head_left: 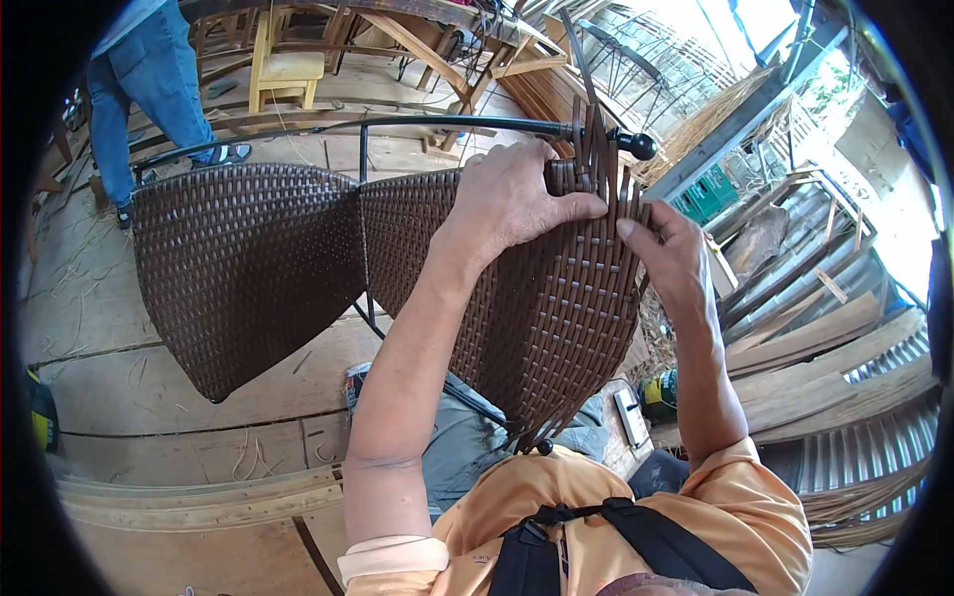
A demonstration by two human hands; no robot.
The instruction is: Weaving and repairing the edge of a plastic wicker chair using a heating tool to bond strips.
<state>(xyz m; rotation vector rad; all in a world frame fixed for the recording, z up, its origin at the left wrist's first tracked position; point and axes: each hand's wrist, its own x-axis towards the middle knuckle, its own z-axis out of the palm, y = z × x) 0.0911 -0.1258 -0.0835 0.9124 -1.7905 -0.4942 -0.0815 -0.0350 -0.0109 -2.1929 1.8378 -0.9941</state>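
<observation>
Got my left hand [517, 199] clamped over the top edge of the brown woven panel [556, 308], fingers curled tight on the weave right under the black frame rail [417, 123]. My right hand [671, 253] pinches the loose strips [596, 149] sticking up at the unfinished edge. The finished panel [243, 268] sits to the left, and a person in jeans [149, 89] stands beyond it.

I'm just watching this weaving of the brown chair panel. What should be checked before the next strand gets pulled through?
1. Left hand pressing on the woven panel near its top edge: ok.
2. Right hand pinching the loose strands at the unfinished edge: ok.
3. Black metal frame running unbroken above the weave: ok.
4. Finished left panel even, without gaps: ok.
5. Strand tension: cannot tell.
6. Person in jeans standing apart from the chair: ok.
</observation>
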